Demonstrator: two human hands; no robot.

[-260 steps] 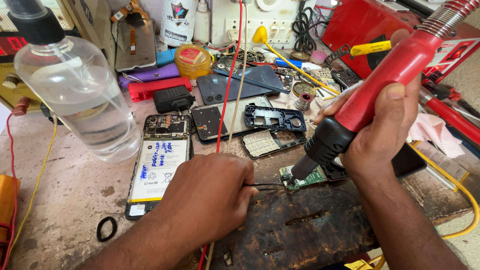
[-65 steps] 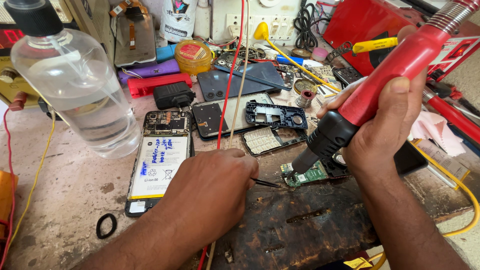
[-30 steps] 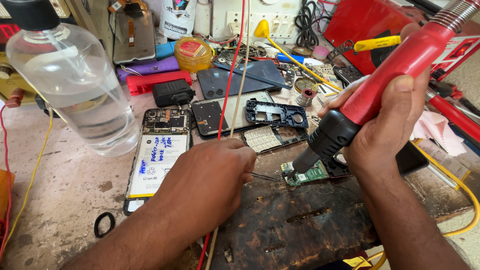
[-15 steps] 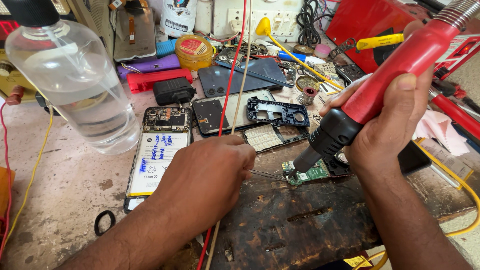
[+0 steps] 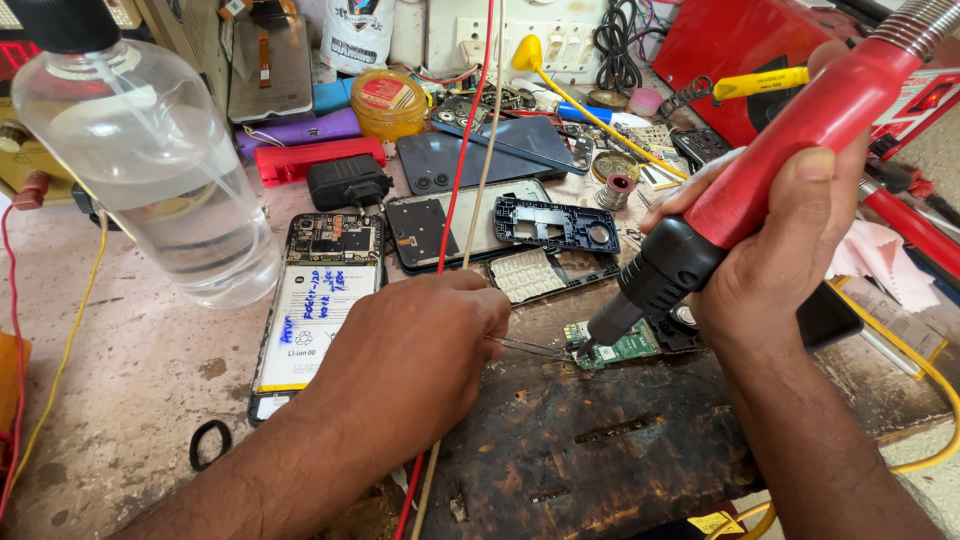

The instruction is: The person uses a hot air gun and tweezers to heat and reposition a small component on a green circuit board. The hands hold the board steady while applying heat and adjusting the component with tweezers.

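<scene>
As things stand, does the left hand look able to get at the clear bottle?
Probably yes: the left hand would first have to drop the tweezers; only the opened phone lies between it and the clear bottle.

A stained, pinkish-grey surface (image 5: 130, 400) is stretching under bright, even light. A scorched dark wooden board (image 5: 600, 450) is lying on it, and a white switch panel (image 5: 520, 30) is standing behind.

the hot-air tool (image 5: 790, 130) has a glossy red plastic grip, a matt black nozzle and a ribbed metal hose. thin metal tweezers (image 5: 535, 347) gleam. the wooden block (image 5: 560, 450) is charred and rough; the bottle (image 5: 150, 150) is clear smooth plastic.
</scene>
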